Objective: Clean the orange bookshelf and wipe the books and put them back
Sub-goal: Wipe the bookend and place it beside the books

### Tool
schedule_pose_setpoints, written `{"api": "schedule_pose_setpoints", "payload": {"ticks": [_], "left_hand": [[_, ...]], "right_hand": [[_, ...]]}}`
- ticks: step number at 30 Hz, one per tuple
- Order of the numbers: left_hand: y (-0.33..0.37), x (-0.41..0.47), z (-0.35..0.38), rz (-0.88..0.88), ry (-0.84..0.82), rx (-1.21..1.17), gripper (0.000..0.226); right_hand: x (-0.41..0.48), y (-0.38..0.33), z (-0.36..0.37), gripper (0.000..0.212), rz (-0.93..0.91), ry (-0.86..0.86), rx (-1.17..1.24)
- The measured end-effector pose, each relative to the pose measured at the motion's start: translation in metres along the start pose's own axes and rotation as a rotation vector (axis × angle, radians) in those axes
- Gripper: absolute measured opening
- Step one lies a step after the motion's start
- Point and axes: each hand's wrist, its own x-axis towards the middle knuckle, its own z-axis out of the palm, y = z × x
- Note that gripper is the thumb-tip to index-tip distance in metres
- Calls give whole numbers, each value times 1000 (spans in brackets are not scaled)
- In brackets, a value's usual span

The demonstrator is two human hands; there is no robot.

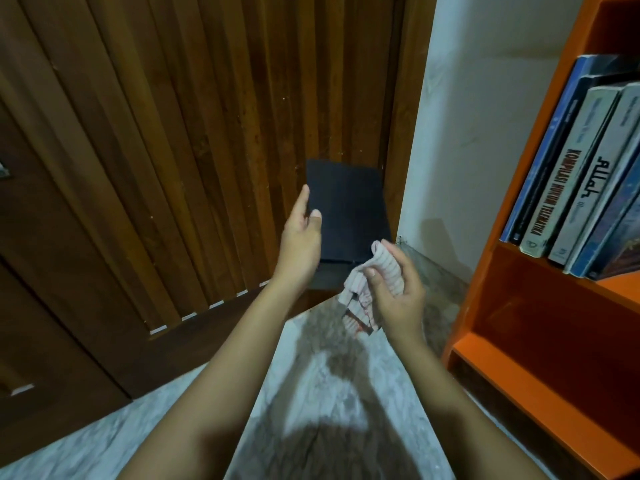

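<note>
Books (568, 174) fill the orange bookshelf (498, 258) at right; left grip (300, 237) wide beside dark book (349, 216), right grip (398, 289) holding cloth (388, 268).

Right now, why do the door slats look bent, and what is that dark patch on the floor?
Head view: the wide lens fans the door slats and tilts the bookshelf; the dark patch on the floor is a shadow, likely the person's own, lit from behind; the larger book titles read clearly, with little blur.

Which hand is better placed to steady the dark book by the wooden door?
Left: the left hand is open beside the dark rectangular book; the right hand grips the red-striped cloth.
</note>
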Motion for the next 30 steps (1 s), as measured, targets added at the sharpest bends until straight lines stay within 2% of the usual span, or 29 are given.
{"api": "schedule_pose_setpoints", "payload": {"ticks": [2,5,7,11,16,18,22,23,25,28,30], "left_hand": [[-8,-5,-3,0,-75,90,47],[-21,-12,-9,-82,-190,68,41],[-26,-17,-10,-161,-226,-41,36],[-26,-24,-4,-260,-216,-253,35],[-27,-28,5,-327,-222,-371,34],[-27,-26,5,-351,-217,-425,34],[-31,-23,-4,-390,-175,-484,35],[-32,-23,-6,-400,-160,-499,35],[-32,-23,-7,-404,-142,-534,35],[-36,-23,-5,-391,-111,-534,35],[-39,-24,-1,-398,-64,-537,35]], "right_hand": [[13,-9,-1,32,-7,31,56],[31,-12,-6,28,21,-2,63],[33,-8,-9,26,27,-14,-40],[19,2,-2,37,29,83,-468],[-2,5,21,45,-80,117,-588],[-12,5,31,43,-168,76,-583],[-18,18,28,38,-558,-112,-684],[-15,23,22,39,-606,-141,-706],[-8,31,12,41,-517,-97,-697],[-3,37,5,38,-133,116,-562],[-9,39,6,38,-26,178,-511]]}}
